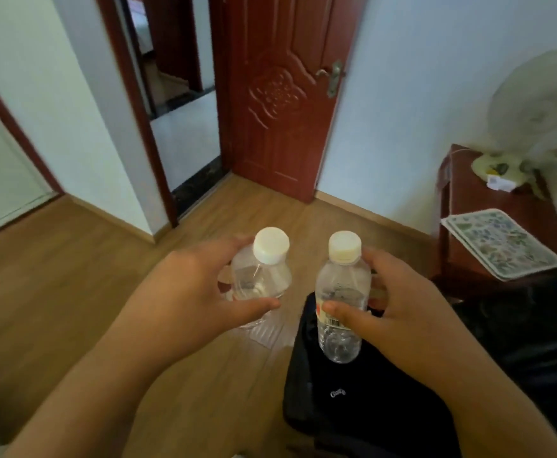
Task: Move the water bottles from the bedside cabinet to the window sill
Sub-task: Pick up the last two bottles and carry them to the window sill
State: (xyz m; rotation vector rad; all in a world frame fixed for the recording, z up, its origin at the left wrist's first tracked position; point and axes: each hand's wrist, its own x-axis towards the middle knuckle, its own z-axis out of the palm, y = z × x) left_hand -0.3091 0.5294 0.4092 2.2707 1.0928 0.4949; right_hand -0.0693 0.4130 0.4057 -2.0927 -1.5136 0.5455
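Both bottles in hand and off the cabinet; window sill not in view.

The left hand [184,292] curls round the clear plastic water bottle with the white screw cap [264,276], thumb across its front and the label hidden. The right hand [399,312] grips the second clear plastic bottle with a white cap and printed label [340,305] the same way. Both bottles are carried upright over the wooden plank floor [55,292], well apart from the dark red wooden cabinet [488,213] at right. Risks, as judged: thin walls may flex and slip from a one-handed hold; the black garment [353,391] lying underfoot could catch a step; motion blur suggests haste.
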